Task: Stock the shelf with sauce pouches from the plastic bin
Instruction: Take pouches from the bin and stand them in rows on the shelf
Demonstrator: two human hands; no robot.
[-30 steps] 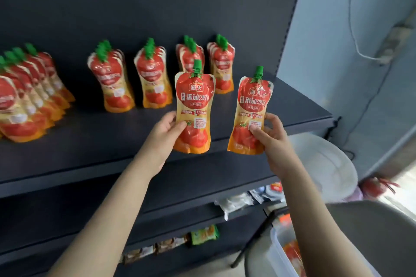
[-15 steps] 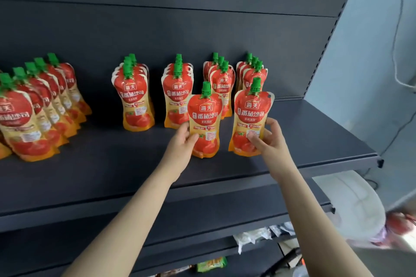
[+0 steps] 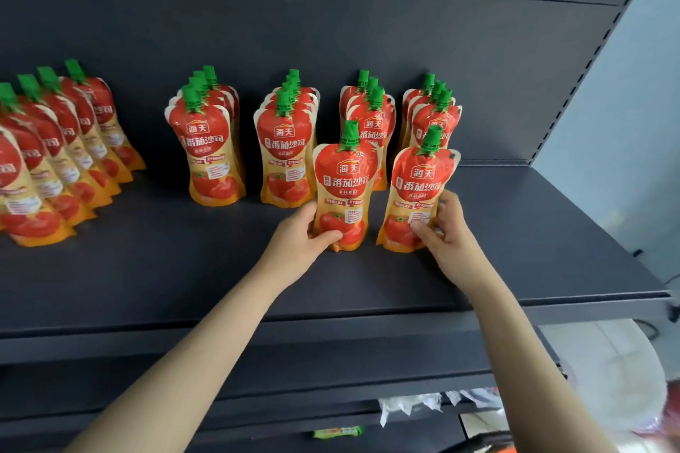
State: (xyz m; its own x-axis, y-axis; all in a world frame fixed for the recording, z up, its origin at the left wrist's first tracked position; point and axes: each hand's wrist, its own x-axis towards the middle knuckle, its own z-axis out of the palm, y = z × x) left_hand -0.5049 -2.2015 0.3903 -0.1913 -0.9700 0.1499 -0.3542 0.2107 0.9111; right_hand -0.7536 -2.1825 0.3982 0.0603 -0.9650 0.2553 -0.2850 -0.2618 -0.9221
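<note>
Left hand [image 3: 298,232] grips the lower part of one sauce pouch [image 3: 344,191], thumb across its front. Right hand [image 3: 445,228] pinches a second pouch [image 3: 415,195] at its side. Both pouches are upright, low over the shelf [image 3: 184,268], just ahead of the two right-hand rows [image 3: 371,121]. Recommended: seat each base flat, label forward, square to its row before letting go. A tilted pouch may topple those behind.

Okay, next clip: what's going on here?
A person is stocking tomato sauce pouches on a dark shelf. The left hand holds the left pouch low down, and the right hand holds the right pouch beside it. Both pouches are upright, in front of the stocked rows, and neither is released. Whether their bases touch the shelf is unclear.
</note>
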